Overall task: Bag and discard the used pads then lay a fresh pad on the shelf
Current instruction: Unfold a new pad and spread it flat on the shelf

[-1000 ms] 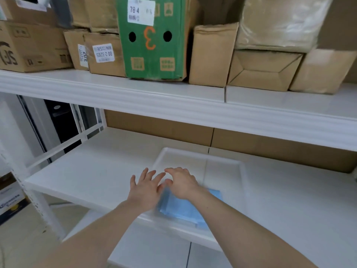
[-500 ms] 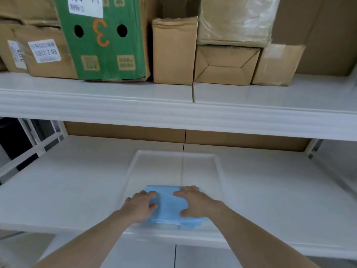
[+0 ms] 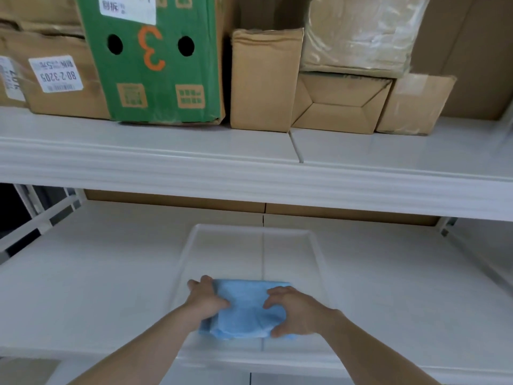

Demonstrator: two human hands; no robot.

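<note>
Left hand [image 3: 206, 302] grips left edge of folded light-blue absorbent pad [image 3: 244, 308], fingers curled over it; right hand [image 3: 294, 311] pinches right edge, thumb under. Pad sits at near end of shallow clear plastic tray [image 3: 191, 245] on white lower shelf [image 3: 97, 273]. Likely step: unfolding. Advice: draw edges apart evenly, spread toward far rim, flatten into corners.

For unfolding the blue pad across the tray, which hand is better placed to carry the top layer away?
Probably the right hand. Its fingers rest on the folded blue pad, beside the open stretch of the clear tray. The left hand clamps the pad's left edge, so it suits anchoring.
</note>
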